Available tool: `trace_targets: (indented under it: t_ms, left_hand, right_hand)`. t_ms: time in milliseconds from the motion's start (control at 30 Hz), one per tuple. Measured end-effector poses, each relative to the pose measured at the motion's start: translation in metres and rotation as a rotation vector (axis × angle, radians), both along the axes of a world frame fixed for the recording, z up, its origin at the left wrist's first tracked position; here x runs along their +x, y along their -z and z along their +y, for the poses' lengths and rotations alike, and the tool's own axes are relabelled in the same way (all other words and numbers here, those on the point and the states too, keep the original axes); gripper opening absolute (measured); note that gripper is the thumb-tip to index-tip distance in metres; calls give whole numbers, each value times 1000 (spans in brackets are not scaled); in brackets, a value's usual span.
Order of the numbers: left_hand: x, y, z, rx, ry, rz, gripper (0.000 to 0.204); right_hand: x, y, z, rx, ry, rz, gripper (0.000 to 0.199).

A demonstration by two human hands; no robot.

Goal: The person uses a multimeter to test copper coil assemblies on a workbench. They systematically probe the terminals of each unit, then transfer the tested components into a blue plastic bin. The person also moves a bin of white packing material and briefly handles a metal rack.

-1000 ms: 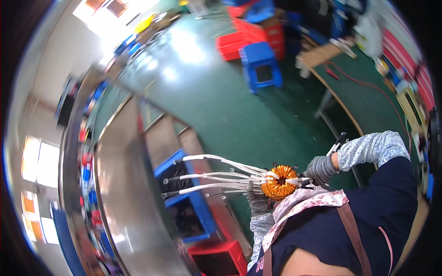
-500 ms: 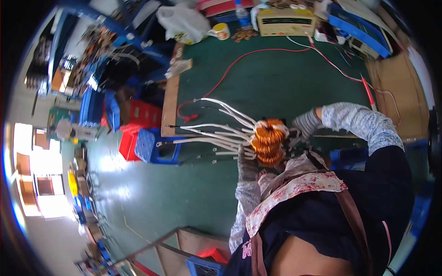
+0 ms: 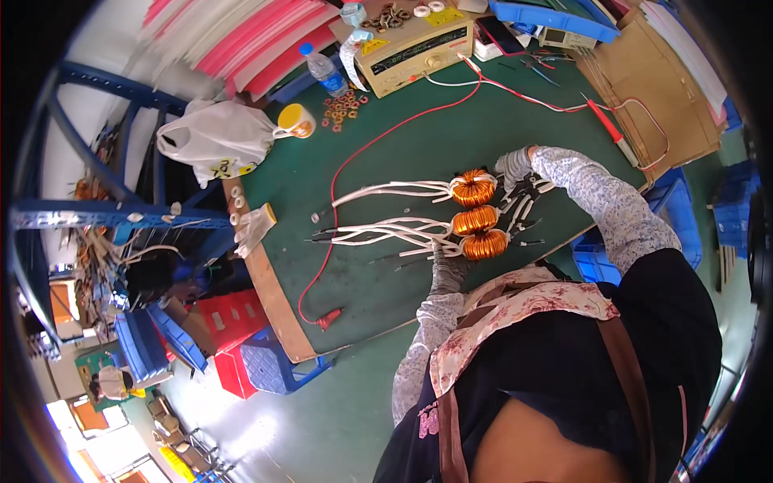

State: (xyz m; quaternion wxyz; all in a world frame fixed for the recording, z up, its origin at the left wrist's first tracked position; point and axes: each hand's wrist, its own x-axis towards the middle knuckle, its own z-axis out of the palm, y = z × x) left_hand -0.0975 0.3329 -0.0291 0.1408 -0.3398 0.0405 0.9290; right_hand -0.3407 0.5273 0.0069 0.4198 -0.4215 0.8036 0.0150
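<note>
Three copper-wound ring coils [image 3: 475, 220] sit in a row on the green tabletop in front of me. Long white-sleeved leads [image 3: 394, 190] run left from them; shorter leads with dark ends [image 3: 523, 208] lie on their right. My left hand [image 3: 448, 271], in a grey striped glove, closes on the left side of the nearest coil, by the roots of its leads. At the far coil's right side, my right hand [image 3: 513, 167] in a similar glove is curled against it. Some fingertips of both hands are hidden behind coils and leads.
A red cable [image 3: 354, 157] with a red clip [image 3: 328, 319] crosses the table left of the leads. Farther back stand a beige bench instrument [image 3: 419, 56], a water bottle [image 3: 324, 72], a mug [image 3: 295, 121] and a white plastic bag [image 3: 221, 141]. A red probe [image 3: 608, 125] lies at right.
The coils, held up near the table's front edge before, are now over the tabletop, with both hands still at them. The view has turned and shows more of the table.
</note>
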Motion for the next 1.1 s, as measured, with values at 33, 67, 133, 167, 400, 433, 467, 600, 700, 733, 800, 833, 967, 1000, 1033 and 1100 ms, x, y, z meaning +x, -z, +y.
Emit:
trace_targets:
  t_ms: [33, 67, 133, 167, 400, 433, 467, 600, 700, 733, 800, 833, 967, 1000, 1033, 1100]
  left_hand:
    - [6, 6, -6, -40, 28, 20, 74]
    - [12, 12, -12, -80, 60, 41, 78]
    - [17, 20, -18, -108, 116, 61, 81]
    - [17, 22, -21, -110, 128, 63, 81]
    - [19, 22, -41, -80, 127, 63, 80]
    - [19, 24, -39, -80, 131, 62, 80]
    - [17, 24, -36, -76, 139, 65, 80]
    - [18, 12, -22, -89, 94, 85, 79]
    - [10, 9, -15, -83, 100, 112, 79]
    - [14, 8, -12, -74, 85, 117, 79]
    - [21, 8, -7, -70, 68, 133, 78]
    - [25, 8, -4, -68, 48, 140, 78]
    - [26, 3, 10, -41, 54, 207, 77]
    - [24, 2, 13, -31, 65, 224, 77]
    - [21, 1, 15, -27, 76, 236, 77]
    - [21, -2, 23, -33, 86, 256, 77]
  right_hand:
    - [18, -22, -18, 8, 91, 28, 40]
    - [36, -38, -34, 17, 185, 62, 39]
    - [66, -25, -46, 111, 306, 369, 28]
    - [68, -36, -52, 121, 313, 366, 26]
    - [-9, -90, -83, -195, 433, 437, 26]
    - [-33, -84, -77, -285, 405, 305, 19]
    - [-61, -63, -67, -336, 633, -144, 16]
    - [-129, -35, -64, -80, 723, -591, 14]
    - [-165, 13, -49, -70, 668, -444, 12]
    - [-165, 15, -59, -61, 631, -404, 11]
    - [-154, 16, -55, -251, 721, -178, 14]
    - [-132, 4, -63, -303, 655, 260, 20]
    - [-47, -53, -39, -675, 435, 456, 41]
    - [-25, -54, -34, -579, 401, 98, 45]
    - [0, -49, -30, -514, 292, -127, 50]
    - [60, -56, -27, -305, 199, -190, 51]
